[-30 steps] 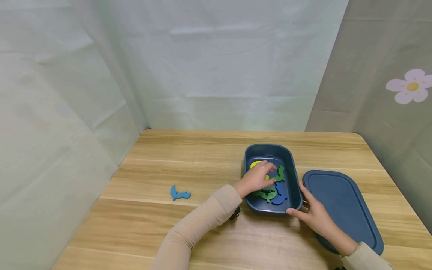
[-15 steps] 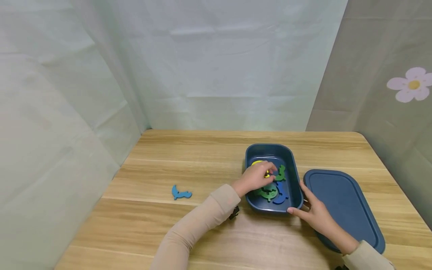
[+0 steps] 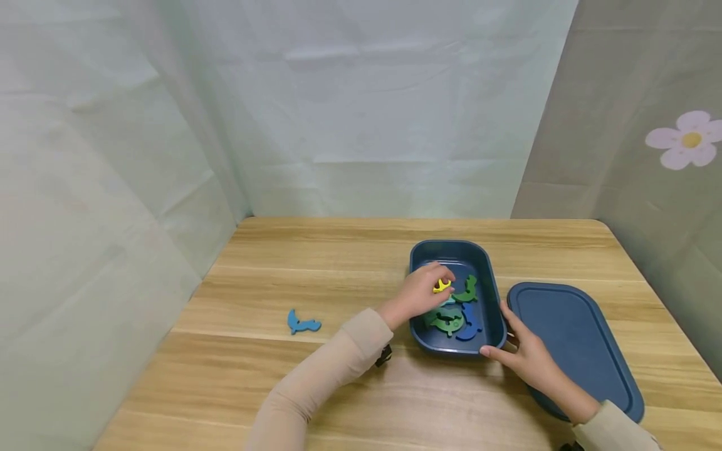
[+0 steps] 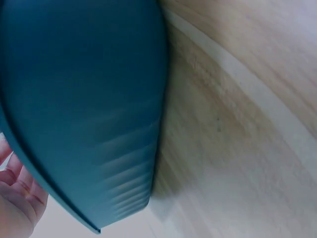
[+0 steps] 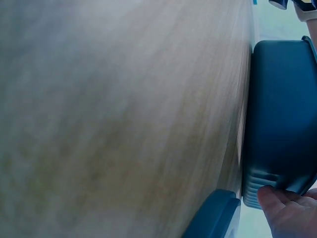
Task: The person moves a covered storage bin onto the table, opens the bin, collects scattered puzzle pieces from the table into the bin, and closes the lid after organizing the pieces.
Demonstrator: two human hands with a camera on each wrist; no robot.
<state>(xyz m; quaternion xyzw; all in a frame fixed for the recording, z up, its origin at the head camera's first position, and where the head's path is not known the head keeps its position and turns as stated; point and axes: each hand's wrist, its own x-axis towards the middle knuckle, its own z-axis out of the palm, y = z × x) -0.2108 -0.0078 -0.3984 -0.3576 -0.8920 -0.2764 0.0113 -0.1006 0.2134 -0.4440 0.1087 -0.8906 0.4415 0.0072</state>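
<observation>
Over the left half of an open dark blue box (image 3: 492, 307), my left hand (image 3: 418, 291) pinches a flat yellow toy piece (image 3: 442, 286) between thumb and fingers. Beneath and beside it in the box lie flat curved pieces: a green piece (image 3: 467, 290), a green piece with a round hole (image 3: 449, 324), a blue piece (image 3: 469, 324) and a pale teal one partly hidden by the hand. My right hand (image 3: 526, 359) holds the box at its near right corner, thumb on the near side, fingers along the right wall. In the right wrist view the thumb (image 5: 270, 201) presses the box's outer wall.
A light blue curved piece (image 3: 303, 322) lies on the wooden table (image 3: 237, 369) left of the box. The dark blue lid (image 3: 575, 344) lies flat to the right, partly under the right forearm. Pale cloth (image 3: 372, 125) hangs behind the table.
My left hand has drawn back slightly to the left, and the yellow piece now shows between its fingers. The pale teal piece has come into sight. The right hand stays at the box corner.
</observation>
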